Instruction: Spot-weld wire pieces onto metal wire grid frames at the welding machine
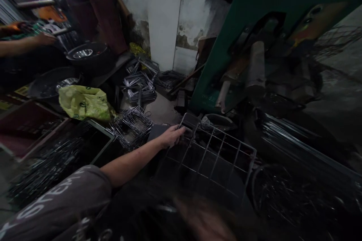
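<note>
My left hand (172, 136) is closed on the upper left corner of a wire grid frame (210, 147), its fingers wrapped round the wire. The grid is rectangular, tilted, and lies over my lap area in front of the green machine. At the bottom of the view a blurred patch of skin, which may be my right hand or arm (206, 220), shows near the lower edge of the grid. Its fingers cannot be made out, nor whether it touches the wire.
A green machine (206, 79) with metal cylinders stands at the right. Bundles of metal rods (291, 135) lie below it. Bent wire frames (140, 84) are piled ahead, beside a yellow bag (85, 101). Another person's hand (45, 39) is at the far left.
</note>
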### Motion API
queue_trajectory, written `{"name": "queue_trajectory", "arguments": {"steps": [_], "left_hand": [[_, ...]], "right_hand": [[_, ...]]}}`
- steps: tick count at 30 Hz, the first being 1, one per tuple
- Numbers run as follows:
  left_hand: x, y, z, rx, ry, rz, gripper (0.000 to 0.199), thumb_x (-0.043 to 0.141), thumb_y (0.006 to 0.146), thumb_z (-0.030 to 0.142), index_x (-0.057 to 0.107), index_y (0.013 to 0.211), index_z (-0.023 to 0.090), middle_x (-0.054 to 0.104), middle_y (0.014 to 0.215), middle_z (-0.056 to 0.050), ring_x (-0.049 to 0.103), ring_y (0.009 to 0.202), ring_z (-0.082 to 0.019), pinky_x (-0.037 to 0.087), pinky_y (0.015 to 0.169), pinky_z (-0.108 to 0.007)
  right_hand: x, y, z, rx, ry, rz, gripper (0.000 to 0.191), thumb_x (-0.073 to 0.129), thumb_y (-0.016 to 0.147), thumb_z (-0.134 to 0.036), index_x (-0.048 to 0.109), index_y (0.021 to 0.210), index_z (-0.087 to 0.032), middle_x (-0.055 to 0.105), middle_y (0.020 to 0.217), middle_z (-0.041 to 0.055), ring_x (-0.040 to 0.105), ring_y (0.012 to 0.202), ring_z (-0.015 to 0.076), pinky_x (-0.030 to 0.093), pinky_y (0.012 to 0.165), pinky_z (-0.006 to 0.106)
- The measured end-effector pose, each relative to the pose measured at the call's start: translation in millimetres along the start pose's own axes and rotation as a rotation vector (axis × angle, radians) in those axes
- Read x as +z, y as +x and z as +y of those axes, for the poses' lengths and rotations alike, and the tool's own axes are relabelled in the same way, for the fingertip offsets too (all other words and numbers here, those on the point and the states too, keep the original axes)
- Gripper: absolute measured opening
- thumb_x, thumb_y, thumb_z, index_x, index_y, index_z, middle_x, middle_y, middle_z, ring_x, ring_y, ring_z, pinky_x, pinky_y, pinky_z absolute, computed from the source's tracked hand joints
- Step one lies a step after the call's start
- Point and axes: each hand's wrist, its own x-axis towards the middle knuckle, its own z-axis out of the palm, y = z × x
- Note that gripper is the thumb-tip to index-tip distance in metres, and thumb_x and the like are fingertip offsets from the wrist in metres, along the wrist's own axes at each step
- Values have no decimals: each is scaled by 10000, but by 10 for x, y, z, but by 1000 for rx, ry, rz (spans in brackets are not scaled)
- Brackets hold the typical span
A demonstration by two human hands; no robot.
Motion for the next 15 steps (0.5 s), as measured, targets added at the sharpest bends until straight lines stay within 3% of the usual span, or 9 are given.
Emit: {"name": "queue_trajectory", "arguments": {"steps": [2, 4, 6, 7, 10, 15], "left_hand": [[6, 7, -6, 7, -6, -10, 463, 693, 709, 495, 604, 946, 108, 698, 841, -124, 674, 752, -229, 537, 686, -360], [14, 12, -11, 8, -7, -10, 456, 694, 714, 485, 602, 950, 106, 696, 841, -122, 674, 754, -227, 540, 690, -370], [21, 11, -11, 4, -10, -16, 447, 697, 717, 477, 599, 947, 106, 694, 855, -127, 673, 758, -226, 542, 693, -378], [24, 9, -10, -1, -15, -25, 449, 698, 716, 476, 597, 948, 105, 693, 866, -133, 673, 764, -228, 542, 696, -383], [30, -3, 4, -1, -28, -24, 455, 708, 706, 478, 593, 943, 107, 694, 860, -139, 671, 770, -235, 542, 689, -380], [38, -20, 25, -4, -8, -11, 453, 702, 707, 488, 598, 941, 114, 698, 844, -127, 671, 778, -229, 540, 700, -384]], "right_hand": [[-137, 69, 259, 269, 117, 237, 244, 577, 791, -398, 662, 1000, -306, 698, 934, 33, 655, 833, 232, 559, 711, 329], [-296, 199, 545, 564, 326, 595, 314, 588, 755, -473, 633, 943, -225, 688, 832, 59, 648, 699, 220, 560, 598, 330], [-402, 335, 811, 712, 560, 823, 396, 631, 683, -506, 582, 918, -191, 654, 718, 37, 604, 563, 188, 525, 480, 307], [-424, 391, 926, 737, 650, 866, 410, 656, 644, -492, 565, 900, -186, 630, 667, 16, 578, 518, 170, 501, 440, 289], [-396, 500, 1178, 771, 783, 839, 405, 695, 552, -405, 556, 857, -177, 578, 579, -27, 535, 466, 134, 452, 393, 242], [-371, 605, 1307, 754, 897, 858, 516, 732, 440, -368, 545, 878, -169, 579, 550, -39, 485, 412, 108, 412, 351, 217]]}}
